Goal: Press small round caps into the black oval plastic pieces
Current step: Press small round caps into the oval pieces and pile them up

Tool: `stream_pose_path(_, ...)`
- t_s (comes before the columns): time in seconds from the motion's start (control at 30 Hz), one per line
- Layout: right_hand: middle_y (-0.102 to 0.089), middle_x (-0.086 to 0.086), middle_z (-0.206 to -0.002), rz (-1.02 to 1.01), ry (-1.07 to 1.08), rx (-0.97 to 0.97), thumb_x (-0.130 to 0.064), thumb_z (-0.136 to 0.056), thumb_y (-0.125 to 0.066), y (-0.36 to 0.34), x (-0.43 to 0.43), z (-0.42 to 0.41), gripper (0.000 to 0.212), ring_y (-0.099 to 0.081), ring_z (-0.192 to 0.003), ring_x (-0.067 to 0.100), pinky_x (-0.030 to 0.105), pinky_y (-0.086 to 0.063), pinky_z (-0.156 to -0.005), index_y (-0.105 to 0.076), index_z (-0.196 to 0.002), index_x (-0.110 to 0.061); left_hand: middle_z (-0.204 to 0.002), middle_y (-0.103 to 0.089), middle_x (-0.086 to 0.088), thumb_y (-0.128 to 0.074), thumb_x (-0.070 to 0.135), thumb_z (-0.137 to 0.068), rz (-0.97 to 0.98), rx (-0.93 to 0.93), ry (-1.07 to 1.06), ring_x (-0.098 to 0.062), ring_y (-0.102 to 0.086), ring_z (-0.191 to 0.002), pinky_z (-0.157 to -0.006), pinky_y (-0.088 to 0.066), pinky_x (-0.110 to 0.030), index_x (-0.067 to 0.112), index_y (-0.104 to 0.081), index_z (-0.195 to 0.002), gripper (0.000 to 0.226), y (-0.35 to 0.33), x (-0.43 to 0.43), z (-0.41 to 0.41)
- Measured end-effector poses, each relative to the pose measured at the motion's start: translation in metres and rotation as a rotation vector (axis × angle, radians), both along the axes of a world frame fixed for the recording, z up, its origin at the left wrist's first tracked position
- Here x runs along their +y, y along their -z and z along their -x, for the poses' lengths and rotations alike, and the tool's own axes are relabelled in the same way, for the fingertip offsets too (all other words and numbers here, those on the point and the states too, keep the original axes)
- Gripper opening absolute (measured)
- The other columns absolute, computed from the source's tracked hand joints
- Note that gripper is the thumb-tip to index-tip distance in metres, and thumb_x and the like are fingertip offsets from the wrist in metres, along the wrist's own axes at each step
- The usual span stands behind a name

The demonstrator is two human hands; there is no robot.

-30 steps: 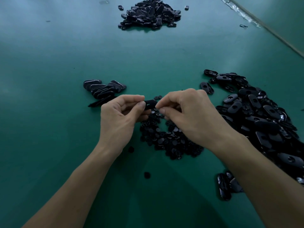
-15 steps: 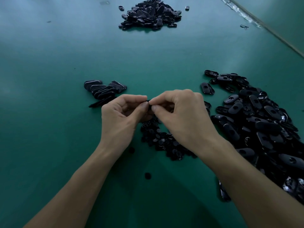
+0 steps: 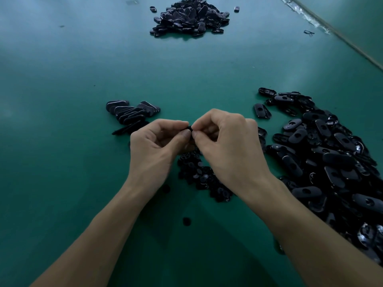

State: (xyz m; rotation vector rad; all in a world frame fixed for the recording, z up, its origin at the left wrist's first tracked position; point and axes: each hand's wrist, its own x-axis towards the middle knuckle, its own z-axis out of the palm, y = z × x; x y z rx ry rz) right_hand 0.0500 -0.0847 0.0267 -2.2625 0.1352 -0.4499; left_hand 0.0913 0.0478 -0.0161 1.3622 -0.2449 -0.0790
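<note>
My left hand and my right hand meet fingertip to fingertip above the green table. Between them they pinch one black oval piece, of which only a sliver shows. Whether a cap sits in it is hidden by the fingers. Beneath and just behind the hands lies a heap of small round caps. One loose cap lies nearer to me.
A large spread of black oval pieces with holes covers the table on the right. A short overlapping row of oval pieces lies to the left of the hands. Another pile sits far back. The table's edge runs along the upper right.
Both hands have closed in on each other, so the oval piece that showed between them is now almost wholly covered. My right hand shifted a little left.
</note>
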Motion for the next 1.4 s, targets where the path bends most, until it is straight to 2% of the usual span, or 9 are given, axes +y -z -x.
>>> stream_pose_path(0.17, -0.068, -0.011, -0.071, -0.022, 0.039, -0.002, -0.011, -0.088, -0.069, 0.002, 0.003, 0.002, 0.011, -0.064, -0.067, 0.001, 0.019, -0.053, -0.063, -0.071, -0.083, -0.021, -0.079, -0.076, -0.003, -0.069, -0.007, -0.086, -0.009, -0.007, 0.009, -0.014, -0.071, -0.070, -0.070, -0.058, -0.024, 0.007, -0.071, -0.091, 0.015, 0.000, 0.000, 0.000)
stream_pose_path(0.37, -0.073, -0.007, -0.078, -0.007, 0.009, 0.025, -0.010, -0.090, -0.068, 0.005, 0.004, 0.003, 0.012, -0.068, -0.074, 0.005, 0.028, -0.057, -0.071, -0.076, -0.089, -0.020, -0.078, -0.076, -0.002, -0.067, -0.010, -0.087, -0.014, -0.013, 0.020, -0.012, -0.071, -0.069, -0.069, -0.057, -0.021, 0.006, -0.070, -0.090, 0.017, 0.001, 0.001, 0.000)
stream_pose_path(0.57, -0.071, -0.004, -0.085, 0.015, -0.040, 0.015, -0.009, -0.087, -0.073, 0.002, -0.003, 0.001, 0.015, -0.064, -0.075, 0.003, 0.006, -0.047, -0.074, -0.080, -0.095, -0.019, -0.078, -0.075, -0.004, -0.069, -0.007, -0.085, -0.015, -0.006, 0.002, -0.015, -0.071, -0.069, -0.070, -0.059, -0.026, 0.008, -0.069, -0.088, 0.016, 0.002, 0.002, -0.001)
stream_pose_path(0.67, -0.070, -0.005, -0.086, -0.021, -0.066, 0.026, -0.008, -0.086, -0.074, 0.002, -0.004, 0.001, 0.016, -0.063, -0.075, 0.002, 0.003, -0.043, -0.071, -0.081, -0.095, -0.019, -0.077, -0.075, -0.003, -0.070, -0.006, -0.085, -0.016, -0.013, -0.003, -0.014, -0.070, -0.069, -0.071, -0.059, -0.027, 0.012, -0.069, -0.088, 0.018, 0.003, 0.002, -0.002)
stream_pose_path(0.87, -0.069, -0.007, -0.086, -0.138, -0.103, 0.059, -0.013, -0.084, -0.078, 0.001, -0.015, -0.001, 0.017, -0.063, -0.072, 0.002, 0.008, -0.044, -0.068, -0.080, -0.089, -0.029, -0.074, -0.074, 0.000, -0.069, -0.007, -0.086, 0.008, -0.013, 0.025, -0.009, -0.069, -0.066, -0.068, -0.055, -0.019, 0.014, -0.069, -0.091, 0.021, 0.004, 0.002, -0.003)
stream_pose_path(0.97, -0.067, -0.010, -0.092, -0.149, -0.109, 0.098, -0.022, -0.085, -0.078, -0.001, -0.026, -0.003, 0.022, -0.064, -0.074, 0.000, 0.008, -0.047, -0.070, -0.073, -0.102, -0.035, -0.076, -0.075, -0.002, -0.071, -0.002, -0.084, 0.031, -0.011, 0.052, -0.011, -0.069, -0.066, -0.069, -0.056, -0.020, 0.017, -0.070, -0.092, 0.021, 0.003, 0.002, -0.003)
stream_pose_path(1.07, -0.074, -0.009, -0.087, -0.205, -0.182, 0.169, -0.019, -0.085, -0.078, -0.001, -0.031, -0.007, 0.021, -0.070, -0.079, -0.001, 0.020, -0.057, -0.082, -0.075, -0.103, -0.028, -0.078, -0.076, -0.002, -0.071, -0.002, -0.084, 0.039, -0.010, 0.090, -0.011, -0.071, -0.070, -0.071, -0.056, -0.019, 0.017, -0.072, -0.093, 0.021, 0.003, 0.002, -0.002)
stream_pose_path(1.2, -0.077, -0.009, -0.083, -0.216, -0.252, 0.190, -0.011, -0.085, -0.075, -0.001, -0.035, -0.010, 0.016, -0.073, -0.079, 0.003, 0.031, -0.060, -0.083, -0.078, -0.098, -0.021, -0.080, -0.076, 0.000, -0.067, -0.009, -0.086, 0.026, 0.000, 0.106, -0.008, -0.071, -0.072, -0.071, -0.056, -0.018, 0.010, -0.070, -0.093, 0.020, 0.003, 0.000, -0.001)
stream_pose_path(1.4, -0.075, -0.016, -0.072, -0.182, -0.274, 0.180, -0.009, -0.082, -0.075, -0.004, -0.036, -0.009, 0.019, -0.070, -0.070, -0.006, 0.012, -0.053, -0.069, -0.076, -0.081, -0.028, -0.080, -0.077, 0.000, -0.072, 0.010, -0.074, 0.013, 0.041, 0.104, -0.009, -0.072, -0.071, -0.069, -0.056, -0.018, 0.009, -0.071, -0.093, 0.018, 0.001, -0.002, 0.000)
